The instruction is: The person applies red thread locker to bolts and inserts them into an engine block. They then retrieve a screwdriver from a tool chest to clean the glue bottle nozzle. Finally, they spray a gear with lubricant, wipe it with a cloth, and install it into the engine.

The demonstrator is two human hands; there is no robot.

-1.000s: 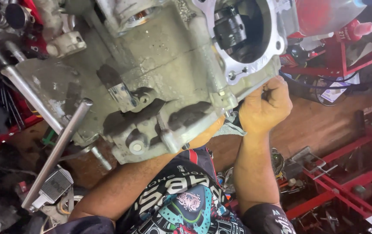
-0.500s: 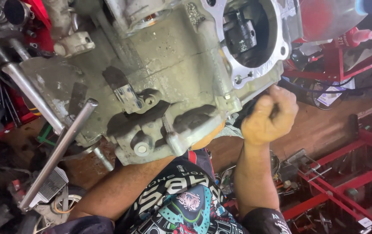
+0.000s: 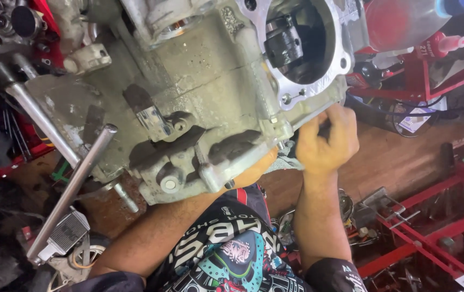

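- Across the upper half of the view, a large grey engine case (image 3: 188,108) fills the frame, dirty and tilted, its cast ribs and bosses facing the camera.
- At its upper right, a round bore (image 3: 310,43) with a bright machined rim opens toward the viewer; a dark piston (image 3: 283,43) sits inside it. Over the last second the bore has come nearer and more squarely into view, so the case seems to have been tipped or the head leaned in.
- Below the case, the person's left forearm (image 3: 172,238) runs up under it. The left hand is hidden behind the casting, so I cannot tell whether it grips or only props; just a patch of skin (image 3: 256,170) shows at the lower edge.
- On the right, the right hand (image 3: 326,140) rests against the case's lower right edge, fingers curled in behind the rim. A second ago it was a tight fist lower down; now the fingers look looser and higher. Whether it holds a tool or a fastener is not visible.
- At left, a long steel bar (image 3: 72,189) leans diagonally from the case toward the floor.
- Behind, a red metal frame (image 3: 432,227) and cluttered small parts surround a brown bench (image 3: 399,157).
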